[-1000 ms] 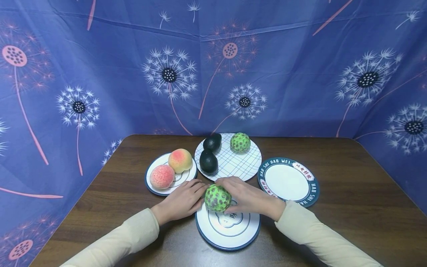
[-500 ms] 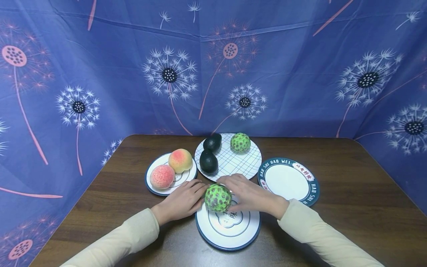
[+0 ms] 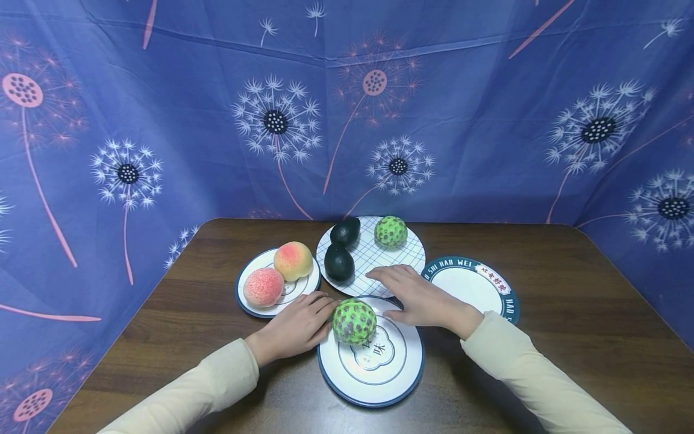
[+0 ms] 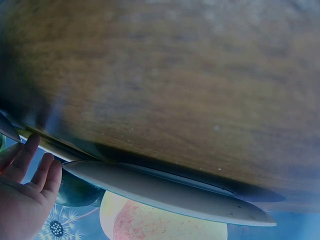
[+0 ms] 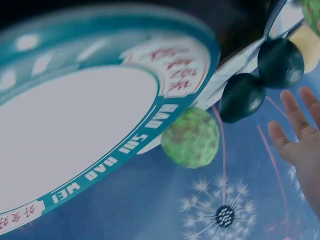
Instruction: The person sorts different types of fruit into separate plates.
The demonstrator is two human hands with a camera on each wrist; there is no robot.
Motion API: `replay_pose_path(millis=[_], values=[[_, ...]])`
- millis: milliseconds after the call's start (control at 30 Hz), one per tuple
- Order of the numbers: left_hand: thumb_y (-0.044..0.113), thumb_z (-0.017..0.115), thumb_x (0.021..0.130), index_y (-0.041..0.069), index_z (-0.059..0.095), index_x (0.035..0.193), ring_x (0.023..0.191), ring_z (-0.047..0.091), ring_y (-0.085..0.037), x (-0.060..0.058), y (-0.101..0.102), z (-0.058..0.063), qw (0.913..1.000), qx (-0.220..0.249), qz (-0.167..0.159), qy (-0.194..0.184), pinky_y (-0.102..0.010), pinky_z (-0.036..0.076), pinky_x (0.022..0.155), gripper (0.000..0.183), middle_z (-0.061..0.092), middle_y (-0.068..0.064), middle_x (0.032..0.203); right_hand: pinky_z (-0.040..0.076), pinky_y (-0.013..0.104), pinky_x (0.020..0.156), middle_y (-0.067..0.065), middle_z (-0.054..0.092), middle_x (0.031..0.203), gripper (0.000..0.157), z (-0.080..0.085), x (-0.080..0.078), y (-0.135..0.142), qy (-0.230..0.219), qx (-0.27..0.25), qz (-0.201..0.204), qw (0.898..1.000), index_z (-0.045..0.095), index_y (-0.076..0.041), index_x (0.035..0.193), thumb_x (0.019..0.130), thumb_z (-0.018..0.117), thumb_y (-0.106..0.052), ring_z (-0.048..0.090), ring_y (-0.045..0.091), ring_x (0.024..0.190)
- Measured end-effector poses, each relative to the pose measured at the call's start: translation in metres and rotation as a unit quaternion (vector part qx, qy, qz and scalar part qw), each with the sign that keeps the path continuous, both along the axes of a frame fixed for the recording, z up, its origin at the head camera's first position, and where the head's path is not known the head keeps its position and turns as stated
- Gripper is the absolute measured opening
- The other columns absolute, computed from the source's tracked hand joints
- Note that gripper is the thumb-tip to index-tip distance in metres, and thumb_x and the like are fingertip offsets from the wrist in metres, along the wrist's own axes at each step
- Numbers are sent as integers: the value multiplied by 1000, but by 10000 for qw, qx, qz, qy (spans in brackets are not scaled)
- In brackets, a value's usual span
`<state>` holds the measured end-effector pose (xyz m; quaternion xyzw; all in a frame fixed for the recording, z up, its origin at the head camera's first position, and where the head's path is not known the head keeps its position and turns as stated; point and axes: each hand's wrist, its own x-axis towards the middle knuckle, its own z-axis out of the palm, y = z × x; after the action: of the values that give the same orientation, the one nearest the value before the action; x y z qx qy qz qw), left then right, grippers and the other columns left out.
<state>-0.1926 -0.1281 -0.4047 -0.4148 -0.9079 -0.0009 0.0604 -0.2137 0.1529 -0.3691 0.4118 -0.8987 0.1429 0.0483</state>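
A green custard apple (image 3: 354, 322) with grey spots sits on the left part of the white plate with blue rings (image 3: 374, 386), nearest me. My left hand (image 3: 300, 324) lies at that plate's left edge, fingertips right beside the fruit; its fingers are loosely extended in the left wrist view. Above the plate's far right rim, my right hand (image 3: 423, 299) hovers with relaxed, spread fingers and nothing in them. Behind it is a checked plate (image 3: 374, 265) bearing two dark avocados (image 3: 339, 262) and a second custard apple (image 3: 390, 231).
Two peaches (image 3: 264, 287) rest on a small blue-rimmed plate (image 3: 244, 304) at the left. A green-rimmed plate (image 3: 468, 292) stands at the right, partly covered by my right hand and sleeve. A blue dandelion-print cloth (image 3: 466, 132) hangs behind the wooden table (image 3: 585, 301).
My right hand has let go of the near custard apple and moved away to the right and back. The fruit stays on the plate; my left hand has not moved.
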Motion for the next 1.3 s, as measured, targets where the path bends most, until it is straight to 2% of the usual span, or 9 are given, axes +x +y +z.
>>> replay_pose_path(millis=[367,633,967,1300], values=[[35,41,94,13,45,134,122,45,-17,0,0,-1,10000,11,23,-42,-36,39,102,46,54,-1,128,29,49,107,5,46,136,59,3,-25,11,84,-124,-529,9985,40,-12,134,82,66,-22,39,25,128],[35,42,93,13,45,133,123,45,-17,0,0,0,9999,26,34,-100,-36,39,103,45,53,-1,129,27,51,106,13,45,136,58,6,-49,16,170,-312,-804,9961,40,-7,134,83,65,-19,37,29,129],[34,42,93,13,46,133,123,45,-18,0,0,0,10000,22,14,-89,-36,38,103,45,53,-2,129,30,52,103,17,43,135,57,7,-76,22,343,-366,-1124,9924,42,-3,131,82,67,-17,40,33,123],[35,43,93,14,46,133,124,44,-17,0,0,-1,9998,5,69,-177,-36,38,103,45,53,-1,129,31,53,100,18,40,134,59,5,-94,24,337,-292,-1474,9881,40,-2,131,81,67,-19,39,35,119]])
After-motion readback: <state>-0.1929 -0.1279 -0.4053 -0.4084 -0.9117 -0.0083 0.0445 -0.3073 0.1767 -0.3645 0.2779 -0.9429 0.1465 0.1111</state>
